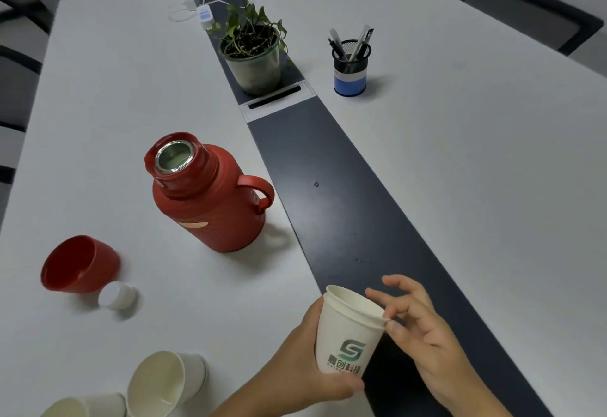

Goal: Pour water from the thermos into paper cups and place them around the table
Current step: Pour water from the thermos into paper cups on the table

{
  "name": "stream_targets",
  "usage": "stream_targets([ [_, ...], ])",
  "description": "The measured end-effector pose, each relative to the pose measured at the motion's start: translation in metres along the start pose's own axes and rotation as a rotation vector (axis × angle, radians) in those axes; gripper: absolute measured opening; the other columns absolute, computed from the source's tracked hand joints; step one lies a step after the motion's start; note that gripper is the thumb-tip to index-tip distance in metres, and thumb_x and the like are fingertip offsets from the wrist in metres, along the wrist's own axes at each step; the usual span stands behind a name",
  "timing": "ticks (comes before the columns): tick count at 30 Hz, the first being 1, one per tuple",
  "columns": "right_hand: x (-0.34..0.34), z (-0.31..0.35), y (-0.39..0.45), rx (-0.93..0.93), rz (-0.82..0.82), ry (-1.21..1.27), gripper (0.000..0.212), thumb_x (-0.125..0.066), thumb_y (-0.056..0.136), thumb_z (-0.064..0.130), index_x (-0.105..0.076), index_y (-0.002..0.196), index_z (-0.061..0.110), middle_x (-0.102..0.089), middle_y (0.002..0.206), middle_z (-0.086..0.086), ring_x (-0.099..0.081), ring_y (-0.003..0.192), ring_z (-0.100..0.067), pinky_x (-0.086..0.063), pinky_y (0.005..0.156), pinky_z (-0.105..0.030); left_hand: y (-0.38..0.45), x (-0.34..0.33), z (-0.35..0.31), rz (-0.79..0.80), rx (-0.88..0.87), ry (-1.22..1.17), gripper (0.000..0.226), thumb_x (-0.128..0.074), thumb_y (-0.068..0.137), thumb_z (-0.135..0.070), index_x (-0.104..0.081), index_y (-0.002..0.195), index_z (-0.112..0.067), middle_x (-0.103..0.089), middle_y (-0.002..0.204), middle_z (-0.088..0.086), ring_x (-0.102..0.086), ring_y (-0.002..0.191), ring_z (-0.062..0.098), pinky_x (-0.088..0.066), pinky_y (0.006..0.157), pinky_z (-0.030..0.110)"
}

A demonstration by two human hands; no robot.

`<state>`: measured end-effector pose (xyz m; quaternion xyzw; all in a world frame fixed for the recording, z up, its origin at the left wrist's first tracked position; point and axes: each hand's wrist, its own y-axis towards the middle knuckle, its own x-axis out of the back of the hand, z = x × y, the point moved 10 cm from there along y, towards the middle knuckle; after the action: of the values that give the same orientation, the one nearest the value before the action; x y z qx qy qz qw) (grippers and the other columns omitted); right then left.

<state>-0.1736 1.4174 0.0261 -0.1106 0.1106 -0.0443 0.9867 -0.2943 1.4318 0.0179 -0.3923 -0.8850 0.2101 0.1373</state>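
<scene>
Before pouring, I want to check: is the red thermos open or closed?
Open. The thermos shows its bare metal mouth; its red cap and white stopper lie beside it.

Ahead and left of the left hand [297, 361], bare white table [108, 95] runs up to the open red thermos [210, 200], which stands upright and blocks the way farther on. Farther left of that hand lie the red lid cup [80, 264] and white stopper [117, 295], touching, with tipped paper cups [161, 384] just below-left. Ahead of the right hand [423, 328] the dark centre strip [348, 193] lies open up to the potted plant [253, 55] and pen holder [350, 68].
</scene>
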Motion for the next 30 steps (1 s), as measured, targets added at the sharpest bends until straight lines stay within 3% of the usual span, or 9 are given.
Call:
stream_targets([
  [5, 0.016, -0.019, -0.012, -0.016, -0.137, 0.116, 0.039, -0.046, 0.076, -0.019, -0.062, 0.058, 0.012, -0.048, 0.119, -0.001, -0.058, 0.107, -0.004, -0.038, 0.096, -0.046, 0.005, -0.002, 0.002, -0.051, 0.069, 0.124, 0.117, -0.061, 0.034, -0.076, -0.013, 0.133, -0.036, -0.028, 0.116, -0.036, -0.034, 0.104, -0.03, -0.029, 0.078, -0.008],
  [7, 0.02, -0.024, -0.015, -0.026, -0.173, 0.141, 0.04, -0.044, 0.077, -0.02, -0.061, 0.057, 0.011, -0.048, 0.119, -0.002, -0.059, 0.107, -0.005, -0.037, 0.096, -0.049, 0.005, -0.011, 0.003, 0.044, 0.085, 0.117, 0.094, -0.064, 0.044, -0.062, -0.019, 0.124, -0.047, -0.038, 0.116, -0.033, -0.041, 0.101, -0.029, -0.036, 0.082, -0.003],
  [10, 0.02, -0.03, -0.015, -0.041, -0.198, 0.111, 0.031, -0.044, 0.081, -0.015, -0.058, 0.064, 0.006, -0.052, 0.113, 0.002, -0.058, 0.108, -0.007, -0.04, 0.095, -0.044, -0.004, -0.019, 0.003, 0.159, 0.149, -0.007, 0.07, -0.068, 0.052, -0.04, -0.034, 0.113, -0.045, -0.054, 0.11, -0.017, -0.057, 0.094, -0.011, -0.047, 0.076, 0.011],
  [15, 0.079, -0.013, -0.007, 0.014, -0.462, 0.164, 0.03, -0.034, 0.092, 0.0, -0.057, 0.085, 0.017, -0.065, 0.087, 0.009, -0.06, 0.073, 0.001, -0.053, 0.063, -0.016, -0.009, -0.009, 0.02, 0.087, 0.223, 0.033, 0.051, -0.065, 0.079, -0.017, -0.044, 0.124, -0.03, -0.056, 0.124, -0.007, -0.052, 0.111, -0.006, -0.034, 0.083, 0.001],
  [18, 0.091, 0.01, 0.005, 0.061, -0.334, -0.205, 0.028, -0.042, 0.088, -0.003, -0.055, 0.073, 0.017, -0.05, 0.11, 0.016, -0.052, 0.092, 0.015, -0.046, 0.073, -0.003, -0.007, 0.012, 0.026, -0.054, 0.186, -0.092, 0.067, -0.074, 0.053, -0.024, -0.045, 0.113, -0.026, -0.062, 0.104, 0.002, -0.063, 0.085, 0.005, -0.05, 0.067, 0.018],
  [21, 0.087, 0.021, 0.01, 0.127, -0.269, -0.428, 0.042, -0.049, 0.083, -0.008, -0.053, 0.062, 0.028, -0.045, 0.115, 0.018, -0.043, 0.1, 0.02, -0.038, 0.073, 0.003, 0.014, 0.035, 0.031, -0.291, 0.15, -0.073, 0.062, -0.072, 0.051, -0.024, -0.044, 0.106, -0.03, -0.061, 0.101, -0.001, -0.061, 0.089, 0.01, -0.051, 0.066, 0.018],
  [24, 0.085, 0.03, 0.008, 0.275, -0.331, -0.711, 0.039, -0.067, 0.073, -0.006, -0.042, 0.064, 0.024, -0.044, 0.114, 0.01, -0.045, 0.102, 0.001, -0.037, 0.067, 0.001, 0.041, 0.048, 0.026, -0.466, 0.065, -0.119, 0.071, -0.078, 0.053, -0.018, -0.042, 0.114, -0.028, -0.057, 0.106, -0.001, -0.058, 0.097, 0.014, -0.052, 0.068, 0.02],
  [27, 0.08, 0.028, 0.0, 0.392, -0.438, -0.918, 0.052, -0.082, 0.055, 0.002, -0.034, 0.062, 0.021, -0.046, 0.114, -0.002, -0.046, 0.102, -0.02, -0.038, 0.069, -0.013, 0.071, 0.051, 0.014, -0.552, -0.027, -0.116, 0.076, -0.08, 0.06, -0.006, -0.036, 0.113, -0.036, -0.052, 0.114, -0.003, -0.051, 0.107, 0.016, -0.049, 0.09, 0.033],
  [30, 0.075, 0.021, -0.001, 0.428, -0.426, -0.955, 0.063, -0.088, 0.042, 0.001, -0.033, 0.063, 0.024, -0.044, 0.118, 0.001, -0.043, 0.106, -0.019, -0.041, 0.071, -0.02, 0.101, 0.05, 0.005, -0.599, -0.086, -0.139, 0.075, -0.08, 0.061, -0.003, -0.035, 0.108, -0.04, -0.051, 0.108, -0.016, -0.049, 0.107, 0.012, -0.043, 0.089, 0.022],
])
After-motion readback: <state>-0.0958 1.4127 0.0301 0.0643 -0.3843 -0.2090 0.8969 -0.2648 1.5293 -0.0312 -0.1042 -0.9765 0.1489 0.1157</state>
